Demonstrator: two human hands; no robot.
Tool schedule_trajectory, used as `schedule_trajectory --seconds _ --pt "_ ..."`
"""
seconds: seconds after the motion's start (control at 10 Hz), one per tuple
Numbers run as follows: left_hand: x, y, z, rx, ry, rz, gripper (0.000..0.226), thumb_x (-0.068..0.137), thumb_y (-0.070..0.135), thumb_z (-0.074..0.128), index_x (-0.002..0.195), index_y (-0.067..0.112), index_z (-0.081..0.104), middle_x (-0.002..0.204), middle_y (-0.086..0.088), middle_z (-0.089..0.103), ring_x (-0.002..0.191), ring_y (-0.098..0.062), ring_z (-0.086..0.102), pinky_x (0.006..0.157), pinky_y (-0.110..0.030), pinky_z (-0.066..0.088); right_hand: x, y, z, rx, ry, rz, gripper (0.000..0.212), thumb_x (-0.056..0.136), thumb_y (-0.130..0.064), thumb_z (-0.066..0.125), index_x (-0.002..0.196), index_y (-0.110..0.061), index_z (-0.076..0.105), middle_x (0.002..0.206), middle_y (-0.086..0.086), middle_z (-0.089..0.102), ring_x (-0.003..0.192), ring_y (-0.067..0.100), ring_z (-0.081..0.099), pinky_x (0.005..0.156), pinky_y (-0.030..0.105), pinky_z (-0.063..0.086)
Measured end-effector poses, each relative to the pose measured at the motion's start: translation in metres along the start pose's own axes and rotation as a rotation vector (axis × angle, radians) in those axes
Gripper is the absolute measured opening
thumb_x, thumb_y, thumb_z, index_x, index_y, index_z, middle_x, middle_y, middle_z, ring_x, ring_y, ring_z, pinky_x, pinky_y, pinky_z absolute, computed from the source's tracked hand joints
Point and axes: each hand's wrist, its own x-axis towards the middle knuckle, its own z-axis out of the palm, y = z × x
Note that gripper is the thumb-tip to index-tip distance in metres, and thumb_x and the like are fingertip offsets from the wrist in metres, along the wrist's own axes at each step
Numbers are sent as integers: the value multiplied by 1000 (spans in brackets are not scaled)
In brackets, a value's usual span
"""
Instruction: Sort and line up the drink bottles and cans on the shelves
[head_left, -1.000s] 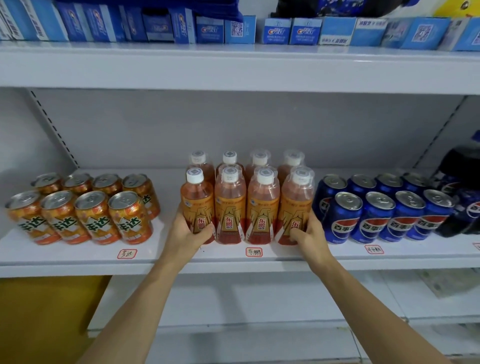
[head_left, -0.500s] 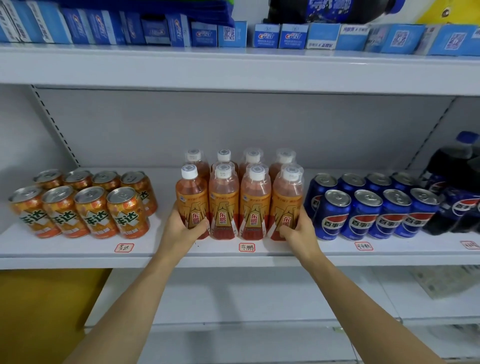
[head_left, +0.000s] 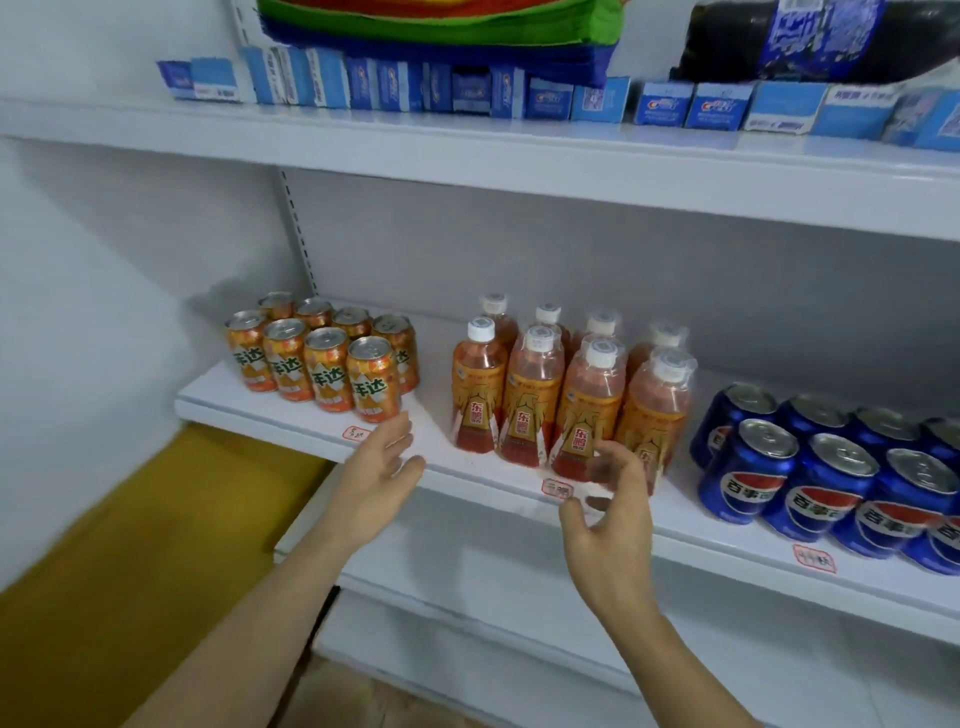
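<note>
Several orange drink bottles (head_left: 535, 384) with white caps stand in two rows on the middle white shelf (head_left: 311, 426). To their left is a block of orange cans (head_left: 332, 364), to their right a block of blue cans (head_left: 810, 467). My left hand (head_left: 379, 467) hovers open in front of the shelf edge, between the orange cans and the bottles, touching neither. My right hand (head_left: 613, 514) hangs open just in front of the bottles, fingers curled and apart, holding nothing.
The top shelf (head_left: 519, 156) carries a row of blue boxes (head_left: 467, 93), a green and red bag (head_left: 441, 26) and a dark large bottle (head_left: 810, 41). Red price tags (head_left: 557, 488) sit on the shelf lip. A yellow surface (head_left: 130, 545) lies lower left, and a lower shelf (head_left: 493, 597) juts out below.
Both hands have let go of the outer bottles and drawn back from the shelf, fingers now apart. The view has swung left and tilted, so the shelf runs diagonally.
</note>
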Motion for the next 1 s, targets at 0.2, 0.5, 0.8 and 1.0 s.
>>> schedule_trajectory --seconds 0.2,0.5,0.8,1.0 --pt "-26 -24 -69 131 112 -12 60 97 20 66 153 24 43 149 12 50 140 -5 44 114 -28 37 -3 -20 48 -3 -290 -166 57 84 5 67 124 -33 53 116 -13 57 109 9 58 81 31 54" --pt "42 -35 -145 90 568 35 32 98 -1 59 123 18 59 116 7 63 113 -13 57 94 -23 47 25 -43 142 44 -400 -144 54 89 -6 70 126 -37 45 107 -13 59 102 8 61 80 25 56" --pt "93 -76 -174 271 140 242 18 93 5 68 94 23 69 93 14 69 93 -6 63 74 -16 51 49 -35 244 -157 -470 -146 22 92 -15 69 106 -32 65 102 -21 65 98 6 62 79 32 58" --pt "103 -95 -167 307 32 381 20 88 0 72 91 19 69 89 16 68 88 -8 64 69 -10 48 45 -33 249 -145 -404 -92 21 94 -10 66 106 -28 68 101 -20 68 94 7 64 73 22 55"
